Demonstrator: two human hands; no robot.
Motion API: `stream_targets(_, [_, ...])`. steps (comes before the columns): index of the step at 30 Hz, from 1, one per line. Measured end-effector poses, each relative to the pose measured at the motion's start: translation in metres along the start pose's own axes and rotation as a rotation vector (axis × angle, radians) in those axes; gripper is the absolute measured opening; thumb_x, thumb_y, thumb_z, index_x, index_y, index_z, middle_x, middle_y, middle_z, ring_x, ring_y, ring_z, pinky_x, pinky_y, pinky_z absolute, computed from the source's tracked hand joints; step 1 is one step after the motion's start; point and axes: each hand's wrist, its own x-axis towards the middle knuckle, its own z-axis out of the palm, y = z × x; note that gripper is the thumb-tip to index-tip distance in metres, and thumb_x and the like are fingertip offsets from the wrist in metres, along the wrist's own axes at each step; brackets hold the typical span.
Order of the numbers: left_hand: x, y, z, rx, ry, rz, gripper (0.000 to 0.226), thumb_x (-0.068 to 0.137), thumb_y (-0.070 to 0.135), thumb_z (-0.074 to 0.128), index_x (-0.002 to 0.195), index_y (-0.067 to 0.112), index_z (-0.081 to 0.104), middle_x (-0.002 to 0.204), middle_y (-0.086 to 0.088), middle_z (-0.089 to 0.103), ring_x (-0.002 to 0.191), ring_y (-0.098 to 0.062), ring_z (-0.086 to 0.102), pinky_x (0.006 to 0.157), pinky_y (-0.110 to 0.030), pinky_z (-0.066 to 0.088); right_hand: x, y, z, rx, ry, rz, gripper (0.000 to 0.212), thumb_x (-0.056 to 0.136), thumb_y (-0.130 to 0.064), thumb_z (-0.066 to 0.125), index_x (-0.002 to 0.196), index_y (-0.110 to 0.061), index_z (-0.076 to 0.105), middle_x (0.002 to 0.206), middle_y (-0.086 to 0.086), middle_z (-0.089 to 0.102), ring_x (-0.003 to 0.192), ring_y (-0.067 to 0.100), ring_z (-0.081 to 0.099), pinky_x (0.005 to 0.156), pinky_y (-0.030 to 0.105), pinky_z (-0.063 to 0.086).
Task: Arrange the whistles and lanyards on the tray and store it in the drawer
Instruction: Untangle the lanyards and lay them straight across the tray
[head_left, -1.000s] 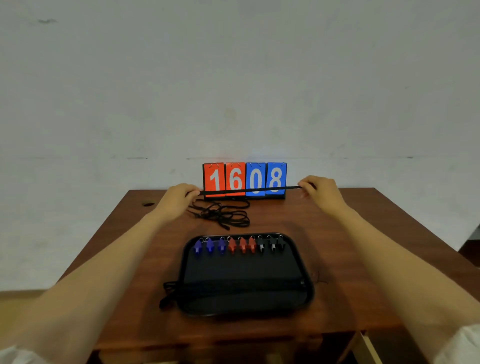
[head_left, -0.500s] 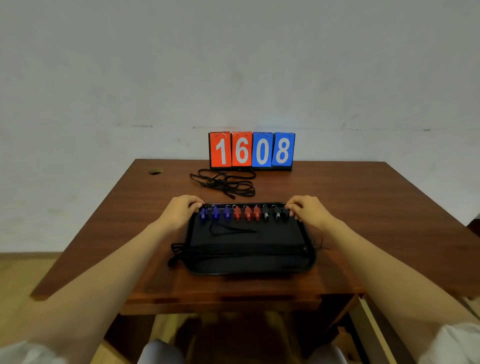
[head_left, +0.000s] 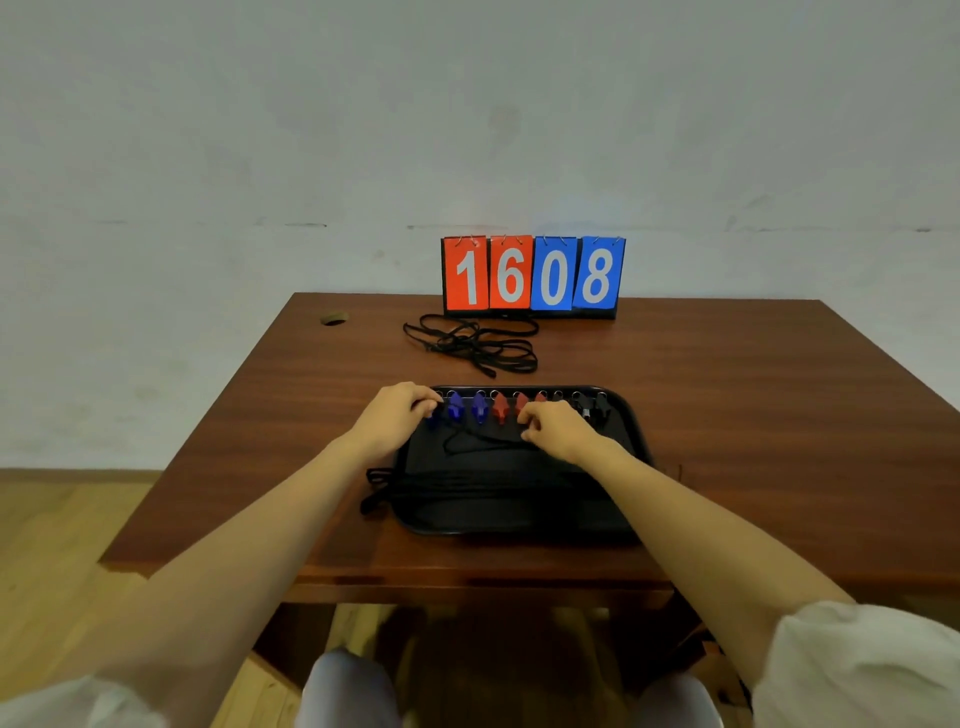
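A black tray (head_left: 631, 441) lies on the wooden table (head_left: 753, 415). Along its far edge runs a row of several whistles: blue ones (head_left: 455, 406) on the left, red ones (head_left: 500, 408) in the middle, black ones (head_left: 601, 408) on the right. My left hand (head_left: 397, 418) curls its fingers over the leftmost blue whistle at the tray's far left corner. My right hand (head_left: 558, 428) sits over the red whistles and pinches one end of a slack black lanyard (head_left: 470, 441); the other end runs toward my left fingers. Several straightened lanyards (head_left: 467, 486) lie across the tray's middle.
A tangle of loose black lanyards (head_left: 475, 345) lies on the table behind the tray. A red and blue flip scoreboard (head_left: 532, 275) reading 1608 stands at the far edge against the wall. A round cable hole (head_left: 332, 318) is at the far left.
I lowered the taut lanyard from in front of the scoreboard onto the tray. My right hand then slid left from the tray's right corner to the red whistles, and the lanyard went slack.
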Motion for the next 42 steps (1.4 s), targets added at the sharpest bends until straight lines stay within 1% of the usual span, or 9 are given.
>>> stream_targets(3, [0.003,-0.003,0.003,-0.009,-0.009,-0.019,0.027,0.097,0.015,0.045,0.116,0.012,0.064,0.112,-0.008,0.063,0.101,-0.021,0.059,0.092,-0.033,0.043,0.007,0.003,0.009,-0.068,-0.062,0.02,0.038,0.092,-0.017,0.058,0.129,-0.011,0.052,0.125,0.014,0.055,0.113,0.031,0.054,0.096,0.037,0.044])
stream_targets(7, [0.002,-0.007,0.004,-0.012,-0.012,-0.022,0.027,0.097,0.015,0.045,0.117,0.012,0.064,0.11,-0.007,0.063,0.101,-0.021,0.058,0.093,-0.033,0.043,0.009,0.011,0.022,-0.107,-0.034,0.007,0.007,0.094,-0.009,0.05,0.098,-0.01,0.054,0.111,0.014,0.055,0.101,0.034,0.055,0.086,0.042,0.046])
stream_targets(10, [0.002,-0.011,0.004,-0.006,0.007,-0.024,0.027,0.098,0.015,0.044,0.117,0.013,0.064,0.106,-0.007,0.062,0.101,-0.023,0.057,0.087,-0.03,0.041,0.004,0.014,0.025,-0.178,-0.03,-0.031,0.009,0.096,-0.006,0.041,0.094,-0.011,0.048,0.103,0.011,0.046,0.093,0.03,0.048,0.08,0.043,0.044])
stream_targets(14, [0.001,-0.012,0.004,-0.056,0.14,-0.053,0.027,0.098,0.014,0.043,0.118,0.015,0.059,0.11,-0.006,0.062,0.102,-0.023,0.057,0.086,-0.033,0.044,-0.002,0.019,0.01,-0.119,0.207,-0.045,0.008,0.098,-0.007,0.037,0.096,-0.012,0.042,0.096,0.01,0.045,0.082,0.026,0.042,0.066,0.037,0.035])
stream_targets(20, [-0.004,-0.02,0.005,-0.116,0.253,-0.107,0.008,0.094,0.021,0.052,0.087,0.02,0.057,0.087,0.002,0.066,0.084,-0.02,0.059,0.071,-0.033,0.045,-0.03,0.059,-0.025,-0.101,0.458,0.001,0.015,0.1,-0.019,0.036,0.097,-0.008,0.045,0.078,0.01,0.052,0.067,0.032,0.048,0.058,0.037,0.035])
stream_targets(27, [-0.01,-0.031,0.021,-0.053,0.127,-0.135,0.019,0.094,0.015,0.052,0.104,0.014,0.068,0.108,-0.005,0.069,0.104,-0.023,0.06,0.084,-0.034,0.046,-0.065,0.098,-0.034,0.186,0.305,0.043,0.012,0.092,-0.021,0.058,0.094,-0.015,0.069,0.091,0.001,0.069,0.085,0.017,0.062,0.08,0.034,0.051])
stream_targets(31, [-0.014,-0.034,0.031,-0.052,0.1,-0.182,0.014,0.096,0.013,0.047,0.103,0.015,0.059,0.099,-0.006,0.07,0.087,-0.021,0.062,0.074,-0.033,0.047,-0.072,0.106,-0.029,0.179,0.23,0.098,0.025,0.099,-0.013,0.045,0.115,-0.01,0.064,0.1,0.005,0.069,0.085,0.012,0.06,0.078,0.026,0.046])
stream_targets(38, [-0.017,-0.033,0.038,0.073,0.072,-0.154,0.012,0.093,0.024,0.056,0.092,0.017,0.066,0.092,-0.002,0.068,0.083,-0.021,0.061,0.069,-0.034,0.048,-0.077,0.113,-0.031,-0.008,0.263,0.185,0.012,0.092,-0.02,0.058,0.085,-0.015,0.066,0.066,-0.012,0.06,0.061,0.012,0.058,0.06,0.029,0.047])
stream_targets(42, [-0.017,-0.038,0.045,0.186,0.068,-0.109,0.019,0.094,0.019,0.051,0.101,0.018,0.069,0.109,-0.002,0.069,0.103,-0.025,0.06,0.087,-0.038,0.048,-0.079,0.115,-0.025,-0.154,0.237,0.181,0.022,0.096,-0.017,0.048,0.097,-0.01,0.069,0.096,0.008,0.067,0.087,0.023,0.056,0.072,0.037,0.049])
